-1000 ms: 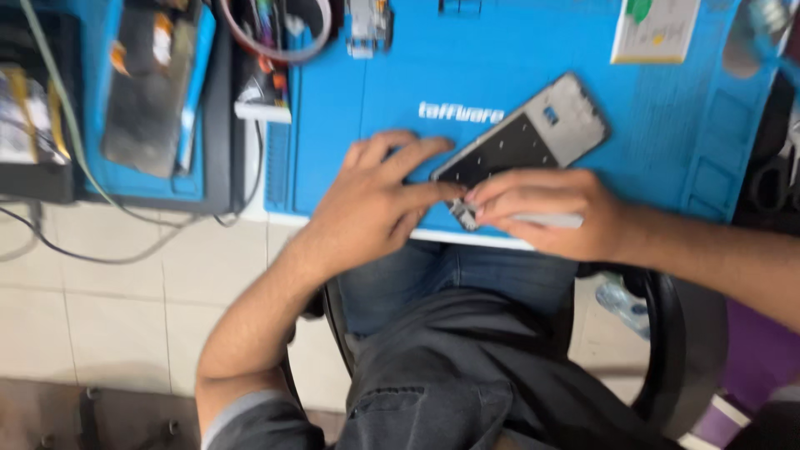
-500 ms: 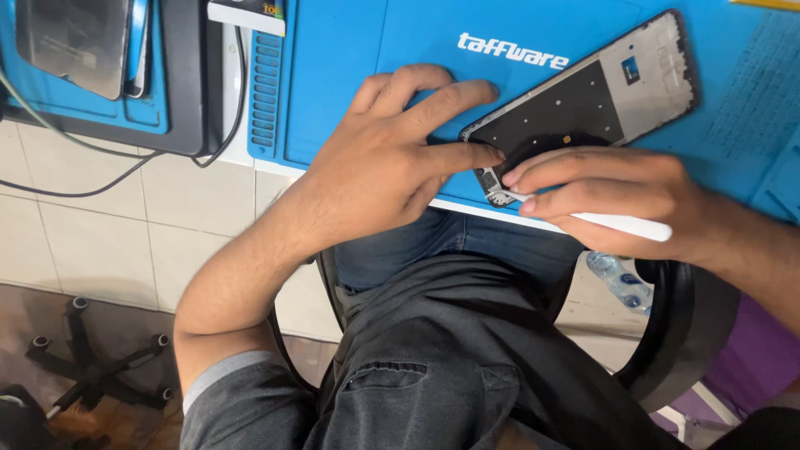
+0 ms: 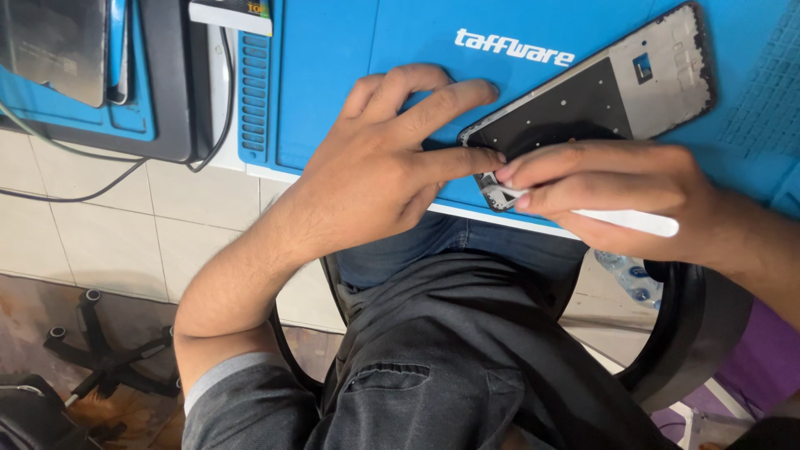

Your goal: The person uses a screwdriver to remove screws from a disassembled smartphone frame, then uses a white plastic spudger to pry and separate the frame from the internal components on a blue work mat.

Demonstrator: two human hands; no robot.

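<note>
Head view: phone frame [image 3: 600, 100] already stripped, left hand [image 3: 383, 167] pinning its lower end, right hand [image 3: 617, 196] gripping white pry tool [image 3: 633, 222] there; prying unfinished.

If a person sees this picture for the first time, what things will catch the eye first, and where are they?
First, the two hands meeting at the near edge of the blue work mat: the left hand presses on the lower end of a bare phone frame, which lies slanted on the mat. The right hand holds a white tool with its tip at that same corner.
</note>
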